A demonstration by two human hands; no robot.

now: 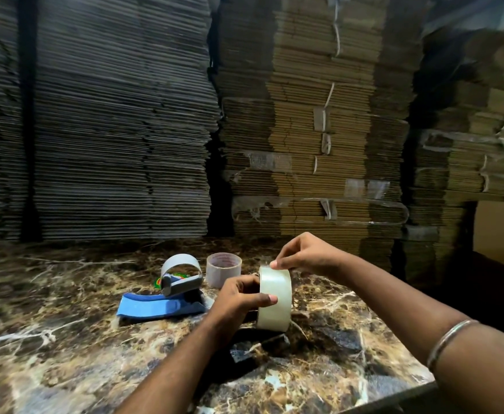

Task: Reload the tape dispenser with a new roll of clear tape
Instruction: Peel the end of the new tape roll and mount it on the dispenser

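- The new roll of clear tape (275, 297) stands on edge, held up over the marbled tabletop (50, 339); every place below is given from this roll.
- The left hand (238, 297) grips the roll's left side, thumb across its face; the right hand (303, 255) pinches at the roll's top rim, though whether it has hold of a tape end is too small to tell.
- Left of the roll the tape dispenser (170, 294) lies on the tabletop, blue handle toward the camera, grey roller and a curved guard above it.
- Just behind and left of the roll stands one empty cardboard core (224, 268), near the dispenser but apart from it.
- Bare tabletop spreads far to the left of the roll and toward the camera; its edge runs close on the right, below the right forearm, which wears a metal bangle (448, 342).
- Behind the roll, stacks of flattened cartons (304, 115) wall off the back, blurred.
- A dark patch below the roll is hard to make out.
- Count: two hands, one tape roll, one core, one dispenser.
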